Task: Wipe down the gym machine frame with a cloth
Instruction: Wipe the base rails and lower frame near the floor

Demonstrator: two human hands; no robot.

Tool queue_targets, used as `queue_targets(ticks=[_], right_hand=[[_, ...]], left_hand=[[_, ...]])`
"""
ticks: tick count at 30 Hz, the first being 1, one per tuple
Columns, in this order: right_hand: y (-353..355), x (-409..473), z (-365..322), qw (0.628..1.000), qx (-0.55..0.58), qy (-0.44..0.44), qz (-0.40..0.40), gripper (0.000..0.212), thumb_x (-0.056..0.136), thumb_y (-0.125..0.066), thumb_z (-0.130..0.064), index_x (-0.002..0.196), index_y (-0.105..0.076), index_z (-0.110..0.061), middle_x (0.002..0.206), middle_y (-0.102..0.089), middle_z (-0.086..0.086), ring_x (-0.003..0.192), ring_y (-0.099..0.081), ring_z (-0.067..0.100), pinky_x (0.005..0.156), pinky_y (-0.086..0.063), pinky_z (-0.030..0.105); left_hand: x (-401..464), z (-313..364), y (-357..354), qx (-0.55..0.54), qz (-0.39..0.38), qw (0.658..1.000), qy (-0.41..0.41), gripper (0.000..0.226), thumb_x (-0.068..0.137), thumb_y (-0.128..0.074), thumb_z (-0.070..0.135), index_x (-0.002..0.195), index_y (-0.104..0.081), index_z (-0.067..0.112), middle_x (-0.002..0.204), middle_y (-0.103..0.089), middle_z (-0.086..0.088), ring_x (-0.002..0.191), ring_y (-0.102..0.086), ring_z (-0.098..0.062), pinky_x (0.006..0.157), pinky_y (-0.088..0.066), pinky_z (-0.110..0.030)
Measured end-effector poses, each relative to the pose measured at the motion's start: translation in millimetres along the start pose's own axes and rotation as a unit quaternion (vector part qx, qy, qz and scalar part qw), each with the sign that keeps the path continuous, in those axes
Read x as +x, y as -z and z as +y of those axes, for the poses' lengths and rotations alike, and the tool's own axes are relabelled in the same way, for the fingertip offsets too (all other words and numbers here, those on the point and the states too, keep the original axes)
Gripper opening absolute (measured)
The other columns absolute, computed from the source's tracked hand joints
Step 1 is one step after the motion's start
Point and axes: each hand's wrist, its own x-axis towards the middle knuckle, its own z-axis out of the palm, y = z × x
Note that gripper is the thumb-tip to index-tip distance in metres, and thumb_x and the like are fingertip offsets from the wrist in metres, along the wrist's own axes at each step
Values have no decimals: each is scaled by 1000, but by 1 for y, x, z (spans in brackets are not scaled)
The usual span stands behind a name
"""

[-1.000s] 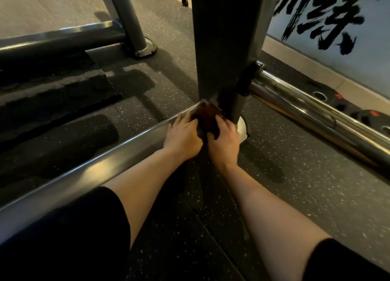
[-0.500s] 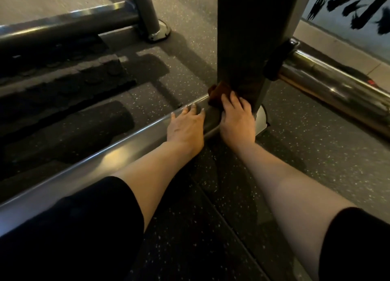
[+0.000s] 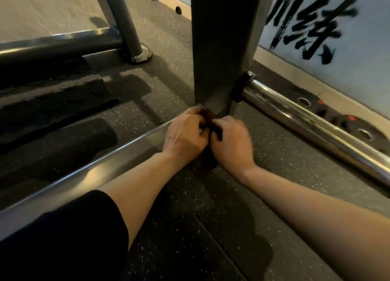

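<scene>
Left hand and right hand both gripping dark cloth, upright post base at 12 o'clock, frame rail at 8 o'clock

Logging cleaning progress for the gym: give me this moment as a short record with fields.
setting: speckled rubber floor beside a wall
cloth: dark cloth, bunched between both hands
left hand: left hand grips the cloth
right hand: right hand grips the cloth
location: foot of the upright post, over the low frame rail
nearby: chrome bar, weight plates
</scene>
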Motion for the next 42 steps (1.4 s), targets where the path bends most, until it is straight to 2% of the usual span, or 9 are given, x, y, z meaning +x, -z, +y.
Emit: queue_targets(ticks=[6,9,12,15,19,24,30,38,42], right_hand=[[82,10,2,947,-82,52,307,33,89,-52,-24,118,-60,-11,112,-52,14,101,-48,25,72,-34,28],[75,28,10,948,-257,-9,186,39,93,-56,-30,128,-53,-14,133,-43,16,117,-40,32,83,-41,37],[71,41,13,934,-350,-22,72,51,93,-52,-40,135,-45,-12,146,-35,20,137,-24,37,106,-27,47],[76,39,17,918,-393,-15,39,55,97,-44,-43,139,-39,-8,138,-46,23,130,-41,39,115,-17,56],[99,3,35,890,-454,14,38,56,96,-53,-38,140,-37,-6,126,-54,23,113,-55,41,110,-27,62],[134,-50,60,870,-491,-50,-10,69,89,-60,-44,142,-31,-9,130,-52,22,118,-52,42,111,-25,61],[118,-38,47,885,-458,-84,9,59,92,-57,-33,138,-34,-3,127,-50,25,117,-49,44,109,-31,59],[75,45,6,917,-398,-4,-9,56,98,-48,-28,144,-29,-3,142,-39,22,130,-39,41,112,-28,54],[95,20,25,910,-414,5,0,60,96,-51,-34,145,-29,-6,139,-44,19,126,-44,39,113,-27,55]], left_hand=[[19,75,10,-66,97,985,-126,43,93,-58,17,135,-51,15,142,-45,0,127,-45,-12,102,-32,-19],[22,86,7,-43,62,991,-114,54,96,-53,14,147,-35,17,154,-31,0,138,-33,-14,107,-25,-22],[21,83,9,-24,19,996,-80,58,99,-47,16,152,-24,19,160,-19,0,145,-21,-15,116,-19,-30],[22,77,9,-8,-25,997,-66,63,99,-44,12,154,-16,19,162,-10,1,148,-10,-14,120,-14,-33],[22,82,0,0,-89,993,-78,71,97,-43,4,155,-6,21,163,2,6,148,7,-8,120,-3,-32],[19,85,-14,5,-131,988,-82,73,97,-42,2,154,1,21,162,10,5,147,12,-7,117,3,-28],[20,84,-5,23,-152,984,-84,74,97,-43,3,154,0,21,162,9,6,146,13,-6,114,7,-25],[14,74,-2,39,-120,991,-52,75,96,-47,8,154,-3,22,163,2,5,147,8,-9,117,2,-28],[12,81,-10,34,-110,987,-111,76,96,-46,5,153,1,23,162,6,6,144,12,-4,119,2,-27]])
